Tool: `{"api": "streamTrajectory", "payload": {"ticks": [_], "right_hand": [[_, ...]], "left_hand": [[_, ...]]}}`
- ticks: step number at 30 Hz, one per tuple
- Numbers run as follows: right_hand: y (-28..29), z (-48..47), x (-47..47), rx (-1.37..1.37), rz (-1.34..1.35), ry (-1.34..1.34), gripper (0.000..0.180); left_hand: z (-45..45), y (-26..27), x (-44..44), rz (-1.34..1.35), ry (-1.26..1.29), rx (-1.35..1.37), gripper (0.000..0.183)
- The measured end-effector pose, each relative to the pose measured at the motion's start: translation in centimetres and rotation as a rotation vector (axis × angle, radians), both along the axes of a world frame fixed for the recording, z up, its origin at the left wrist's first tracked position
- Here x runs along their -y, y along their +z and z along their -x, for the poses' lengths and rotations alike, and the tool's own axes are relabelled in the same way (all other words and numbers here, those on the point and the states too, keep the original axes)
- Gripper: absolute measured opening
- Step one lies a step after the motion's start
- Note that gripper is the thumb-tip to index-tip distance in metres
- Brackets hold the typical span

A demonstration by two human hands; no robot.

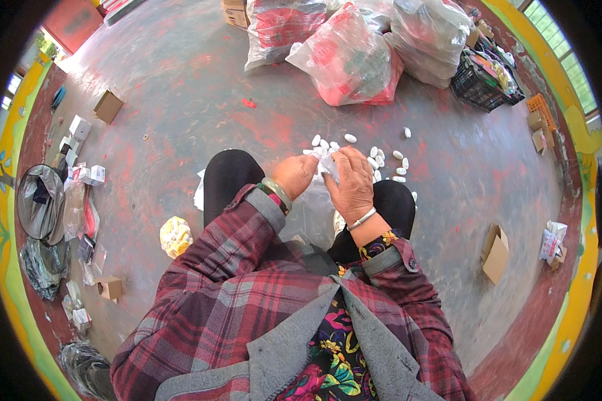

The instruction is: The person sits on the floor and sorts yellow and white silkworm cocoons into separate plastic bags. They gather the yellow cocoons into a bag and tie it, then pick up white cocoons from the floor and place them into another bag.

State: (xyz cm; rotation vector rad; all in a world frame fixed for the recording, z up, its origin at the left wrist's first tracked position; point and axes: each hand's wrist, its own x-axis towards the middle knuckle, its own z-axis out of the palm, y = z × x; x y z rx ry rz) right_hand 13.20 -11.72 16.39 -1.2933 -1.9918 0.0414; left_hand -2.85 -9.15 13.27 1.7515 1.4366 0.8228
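Observation:
Between my knees, my left hand (295, 175) pinches one side of a thin white, translucent piece (327, 165), perhaps a small plastic bag. On its other side my right hand (352, 183) holds it between thumb and fingers. Small white oval pieces lie on the floor just beyond my hands, one (350, 138) above the right hand, another (397, 155) farther right. Several more are spread near my right knee. What lies under my fingers is hidden.
Large filled plastic bags (351, 65) stand ahead, beside a black crate (476, 82). A yellow and white bundle (175, 236) lies left of my leg. An open cardboard box (495, 253) sits at the right; small white boxes (80, 128) line the left side.

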Motion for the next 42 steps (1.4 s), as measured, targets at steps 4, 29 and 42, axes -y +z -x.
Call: {"api": "streamTrajectory", "payload": {"ticks": [4,29,42], "right_hand": [[-0.8,-1.1,-0.7,-0.269,0.179,-0.029,0.016],[-0.1,-4.4,-1.3,-1.579,0.638,-0.154,0.015],[-1.0,-6.2,-2.0,-1.819,0.769,0.199,0.015]], "left_hand": [[-0.7,3.0,0.7,0.106,-0.033,-0.238,0.038],[3.0,-2.4,-1.6,0.129,0.154,-0.293,0.025],[6.4,1.1,-2.1,0.943,0.318,1.142,0.014]]}}
